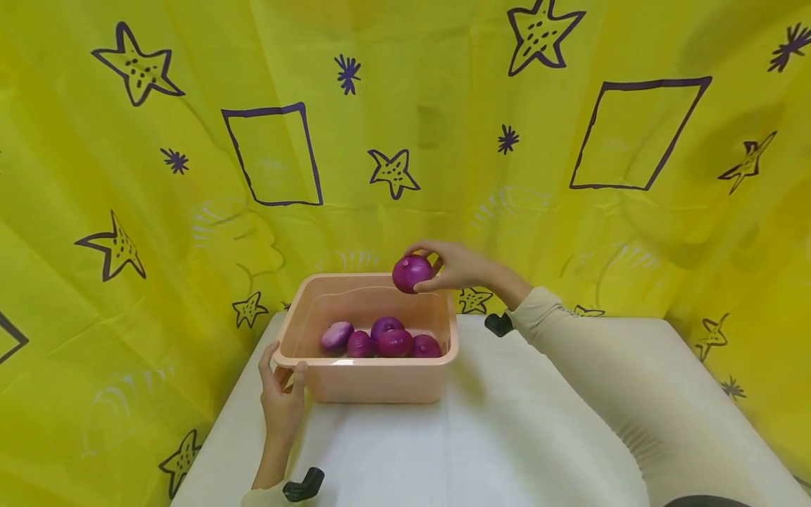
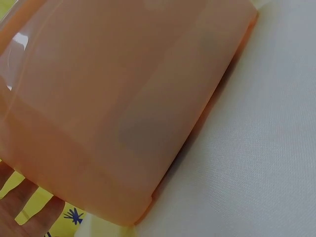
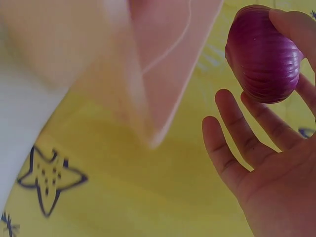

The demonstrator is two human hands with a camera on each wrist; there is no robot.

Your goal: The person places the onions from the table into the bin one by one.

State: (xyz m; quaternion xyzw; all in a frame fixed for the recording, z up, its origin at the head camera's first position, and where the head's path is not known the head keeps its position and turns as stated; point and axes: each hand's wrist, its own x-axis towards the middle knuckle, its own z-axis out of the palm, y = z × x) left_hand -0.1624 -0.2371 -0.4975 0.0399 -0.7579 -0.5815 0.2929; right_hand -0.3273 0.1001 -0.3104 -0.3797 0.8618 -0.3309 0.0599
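A red onion [image 1: 412,273] is held above the far right rim of a peach plastic bin [image 1: 374,384]. My right hand [image 1: 465,267] pinches it between thumb and fingers; in the right wrist view the other fingers spread away from the onion [image 3: 264,54]. At the bin's near left corner, my left hand [image 1: 283,405] grips the rim, thumb on the front wall and fingers along the left side. Inside the bin lie several more red onions [image 1: 395,343], grouped toward the front. The bin's wall [image 2: 123,98] fills most of the left wrist view.
The bin stands on a table with a white cloth [image 1: 526,422]. A yellow curtain [image 1: 431,225] printed with stars and rectangles hangs behind and on both sides of the table.
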